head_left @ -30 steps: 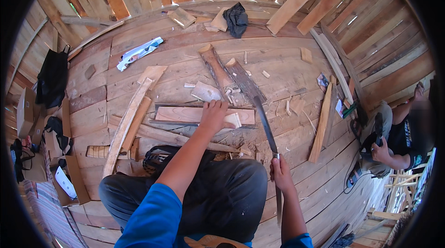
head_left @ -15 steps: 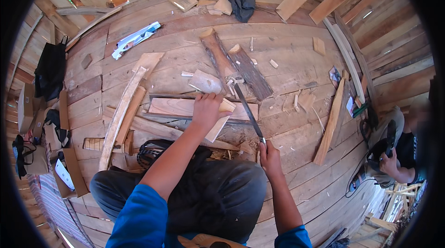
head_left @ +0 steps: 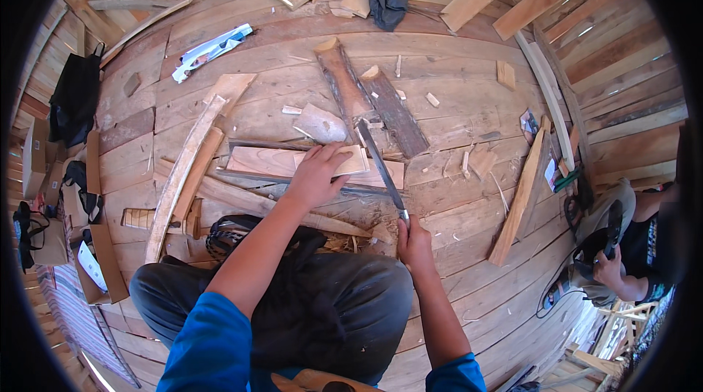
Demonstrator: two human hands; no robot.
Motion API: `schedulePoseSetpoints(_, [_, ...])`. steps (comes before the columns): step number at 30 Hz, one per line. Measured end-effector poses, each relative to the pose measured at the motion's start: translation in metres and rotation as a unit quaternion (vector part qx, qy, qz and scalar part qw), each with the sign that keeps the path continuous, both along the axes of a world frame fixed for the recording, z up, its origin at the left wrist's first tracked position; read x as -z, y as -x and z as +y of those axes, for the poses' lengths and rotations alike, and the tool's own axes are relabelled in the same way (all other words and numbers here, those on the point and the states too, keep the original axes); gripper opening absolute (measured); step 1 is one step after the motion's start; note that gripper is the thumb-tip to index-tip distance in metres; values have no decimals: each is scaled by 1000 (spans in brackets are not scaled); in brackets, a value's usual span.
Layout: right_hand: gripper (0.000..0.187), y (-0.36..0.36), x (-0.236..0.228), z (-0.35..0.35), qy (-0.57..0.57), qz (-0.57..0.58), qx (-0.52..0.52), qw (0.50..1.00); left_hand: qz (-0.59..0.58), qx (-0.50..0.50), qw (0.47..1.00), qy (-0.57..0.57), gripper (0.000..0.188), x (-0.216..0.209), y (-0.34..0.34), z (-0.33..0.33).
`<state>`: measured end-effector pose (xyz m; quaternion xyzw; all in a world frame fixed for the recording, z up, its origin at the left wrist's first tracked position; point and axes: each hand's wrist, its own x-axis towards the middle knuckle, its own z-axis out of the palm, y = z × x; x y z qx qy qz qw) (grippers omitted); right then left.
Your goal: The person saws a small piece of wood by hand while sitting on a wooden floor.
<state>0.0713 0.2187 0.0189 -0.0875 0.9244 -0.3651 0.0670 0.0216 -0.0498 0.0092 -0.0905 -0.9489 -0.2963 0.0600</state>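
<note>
My left hand (head_left: 316, 174) is curled over a short pale wooden board (head_left: 356, 163) and holds it down on a longer reddish plank (head_left: 256, 160). The short board lies roughly along the plank, its right end near the blade. Closed round its handle, my right hand (head_left: 415, 244) holds a long knife (head_left: 382, 169) with a narrow dark blade. The blade points up and away, crossing over the plank just right of the short board. Beyond my left hand lies a flat, rounded greyish piece (head_left: 322, 123).
Two bark-edged slabs (head_left: 394, 114) lie ahead among wood chips. Long boards (head_left: 187, 172) lie left, others (head_left: 521, 194) right. Cardboard boxes (head_left: 102, 264) and a black bag (head_left: 75, 95) stand at far left. A person (head_left: 622, 245) sits at far right, holding a dark object.
The short board has turned from slanting across the plank to lying along it, under my left hand. My right hand and the knife have shifted slightly left and up.
</note>
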Motion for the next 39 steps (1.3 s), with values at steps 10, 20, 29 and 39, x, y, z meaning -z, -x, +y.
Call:
schedulePoseSetpoints(10, [16,0,5,-2,-23,-27,-2,999,-44,-38,998,-14,59,-8,8,-2])
schedulePoseSetpoints(20, [16,-9,11,6,-39,-19,-18,999,-15,-44,999,7,53,4,13,0])
schedulePoseSetpoints(29, [18,1,-5,-4,-63,-42,-24,997,-4,-40,999,29,53,3,12,1])
schedulePoseSetpoints(39, [19,29,-2,-23,-100,12,-60,993,-10,-53,997,62,51,2,11,4])
